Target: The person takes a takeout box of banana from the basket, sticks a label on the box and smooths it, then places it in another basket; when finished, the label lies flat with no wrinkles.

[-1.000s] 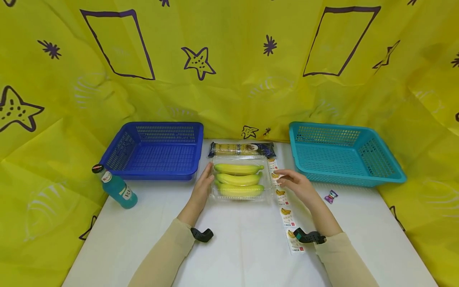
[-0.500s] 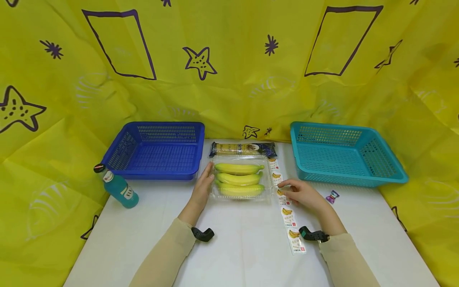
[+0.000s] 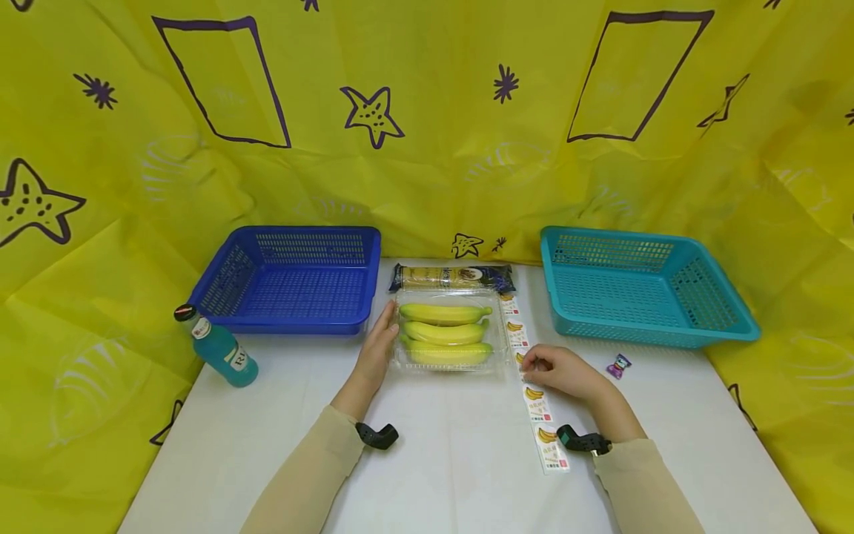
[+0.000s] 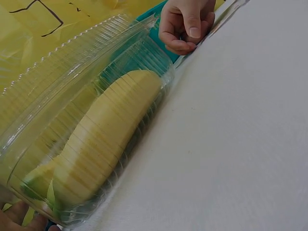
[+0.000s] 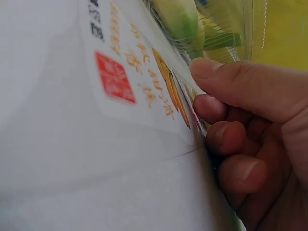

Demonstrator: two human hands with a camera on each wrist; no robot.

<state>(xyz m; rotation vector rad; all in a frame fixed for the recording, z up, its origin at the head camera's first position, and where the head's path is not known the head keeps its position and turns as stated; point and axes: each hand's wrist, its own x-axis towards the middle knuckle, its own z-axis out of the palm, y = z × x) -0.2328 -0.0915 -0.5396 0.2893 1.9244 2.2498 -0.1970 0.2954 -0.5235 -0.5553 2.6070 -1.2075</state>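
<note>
A clear plastic clamshell box (image 3: 448,370) holds three bananas (image 3: 445,333); its ribbed side fills much of the left wrist view. My left hand (image 3: 376,348) rests along the box's left side with fingers extended. To the box's right, a strip of banana stickers (image 3: 534,405) runs down the white table. My right hand (image 3: 565,372) is at the middle sticker, fingers curled, with thumb and index finger pinching at its edge. In the right wrist view, the thumb (image 5: 207,68) and curled fingers lie beside the strip, a printed sticker (image 5: 139,77) in front of them.
A blue basket (image 3: 293,328) stands at back left, with a turquoise bottle (image 3: 225,357) beside it. The teal basket (image 3: 657,337) is at back right, a small purple packet (image 3: 618,366) in front of it. Behind the box lies a long food package (image 3: 451,278).
My right hand has moved down the strip, from the second sticker to the middle one, and its fingers have curled in. My left hand has stayed at the box.
</note>
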